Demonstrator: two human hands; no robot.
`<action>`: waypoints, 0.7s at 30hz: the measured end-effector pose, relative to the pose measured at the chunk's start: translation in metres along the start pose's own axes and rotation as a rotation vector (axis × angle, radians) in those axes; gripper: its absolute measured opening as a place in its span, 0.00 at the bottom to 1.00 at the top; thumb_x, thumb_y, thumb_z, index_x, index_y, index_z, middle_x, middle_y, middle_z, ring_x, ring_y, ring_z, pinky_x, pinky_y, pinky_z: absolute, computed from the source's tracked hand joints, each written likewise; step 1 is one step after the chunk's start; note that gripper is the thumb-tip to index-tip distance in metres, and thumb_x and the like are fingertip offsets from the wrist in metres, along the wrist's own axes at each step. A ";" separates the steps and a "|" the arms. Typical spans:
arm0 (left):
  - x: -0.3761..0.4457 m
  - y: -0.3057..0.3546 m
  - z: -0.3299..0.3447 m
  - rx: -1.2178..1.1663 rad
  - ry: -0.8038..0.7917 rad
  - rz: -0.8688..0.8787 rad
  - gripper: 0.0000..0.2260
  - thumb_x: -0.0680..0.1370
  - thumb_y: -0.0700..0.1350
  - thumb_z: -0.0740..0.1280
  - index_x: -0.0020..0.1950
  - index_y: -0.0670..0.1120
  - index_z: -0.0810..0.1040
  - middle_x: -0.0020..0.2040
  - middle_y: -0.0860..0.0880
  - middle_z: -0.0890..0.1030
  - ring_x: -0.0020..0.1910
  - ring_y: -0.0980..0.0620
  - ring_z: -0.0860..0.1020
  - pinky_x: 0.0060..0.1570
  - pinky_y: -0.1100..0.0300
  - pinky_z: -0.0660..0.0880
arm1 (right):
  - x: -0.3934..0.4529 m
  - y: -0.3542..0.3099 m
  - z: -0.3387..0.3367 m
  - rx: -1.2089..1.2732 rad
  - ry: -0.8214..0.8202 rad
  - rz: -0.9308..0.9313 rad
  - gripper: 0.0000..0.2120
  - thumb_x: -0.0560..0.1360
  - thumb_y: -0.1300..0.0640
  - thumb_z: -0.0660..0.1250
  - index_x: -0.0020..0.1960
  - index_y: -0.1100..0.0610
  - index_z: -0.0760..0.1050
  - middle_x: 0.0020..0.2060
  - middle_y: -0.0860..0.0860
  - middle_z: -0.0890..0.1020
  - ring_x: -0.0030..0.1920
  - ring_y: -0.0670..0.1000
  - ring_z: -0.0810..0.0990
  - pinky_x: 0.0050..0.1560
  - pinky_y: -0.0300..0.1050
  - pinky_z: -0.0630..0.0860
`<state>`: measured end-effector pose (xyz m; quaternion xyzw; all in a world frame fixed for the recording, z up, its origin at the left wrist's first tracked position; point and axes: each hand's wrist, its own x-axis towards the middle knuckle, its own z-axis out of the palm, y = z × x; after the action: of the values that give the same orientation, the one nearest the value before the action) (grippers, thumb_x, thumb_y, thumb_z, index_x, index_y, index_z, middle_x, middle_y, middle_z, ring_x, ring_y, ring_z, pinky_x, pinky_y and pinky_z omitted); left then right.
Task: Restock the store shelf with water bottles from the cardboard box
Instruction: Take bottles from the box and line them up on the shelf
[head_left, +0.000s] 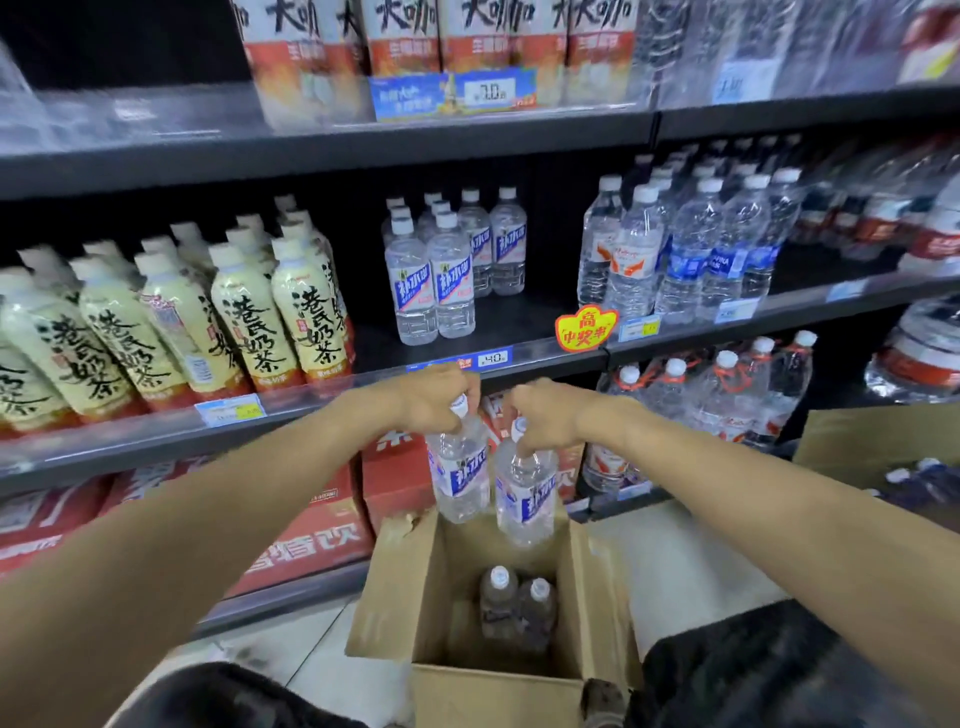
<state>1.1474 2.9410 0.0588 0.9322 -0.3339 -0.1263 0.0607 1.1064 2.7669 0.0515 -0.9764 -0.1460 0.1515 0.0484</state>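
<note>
while both arms reach over the open cardboard box, the left hand grips one water bottle by its cap and the right hand grips a second bottle the same way, both hanging upright side by side above the box's far edge. two capped bottles stand inside the box. matching bottles stand on the middle shelf, some near its front edge, beside milk tea bottles.

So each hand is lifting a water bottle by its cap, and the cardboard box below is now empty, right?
Not quite. The head view shows the left hand and right hand each holding a bottle by its cap, but the cardboard box is not empty: two bottles stand inside it.
</note>
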 end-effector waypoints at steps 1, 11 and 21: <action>-0.001 0.002 -0.010 0.007 0.032 0.002 0.12 0.74 0.42 0.70 0.57 0.46 0.74 0.55 0.45 0.72 0.57 0.47 0.71 0.51 0.58 0.67 | -0.003 0.001 -0.009 -0.001 0.018 0.007 0.19 0.70 0.54 0.72 0.59 0.58 0.73 0.58 0.59 0.77 0.56 0.60 0.77 0.52 0.49 0.76; -0.011 0.022 -0.107 0.050 0.298 0.015 0.17 0.70 0.43 0.76 0.53 0.45 0.73 0.49 0.48 0.68 0.50 0.47 0.69 0.48 0.57 0.66 | -0.044 0.012 -0.100 -0.128 0.340 0.000 0.11 0.78 0.62 0.62 0.60 0.61 0.67 0.56 0.59 0.70 0.52 0.64 0.76 0.45 0.50 0.68; 0.023 0.039 -0.137 0.073 0.523 -0.005 0.14 0.71 0.38 0.73 0.52 0.45 0.70 0.52 0.45 0.67 0.46 0.43 0.73 0.45 0.53 0.72 | -0.038 0.040 -0.163 -0.200 0.665 0.013 0.12 0.77 0.65 0.64 0.59 0.63 0.67 0.54 0.60 0.71 0.48 0.64 0.77 0.41 0.51 0.66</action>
<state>1.1790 2.9003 0.1938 0.9354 -0.3088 0.1311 0.1112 1.1333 2.7092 0.2109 -0.9731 -0.1302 -0.1898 -0.0037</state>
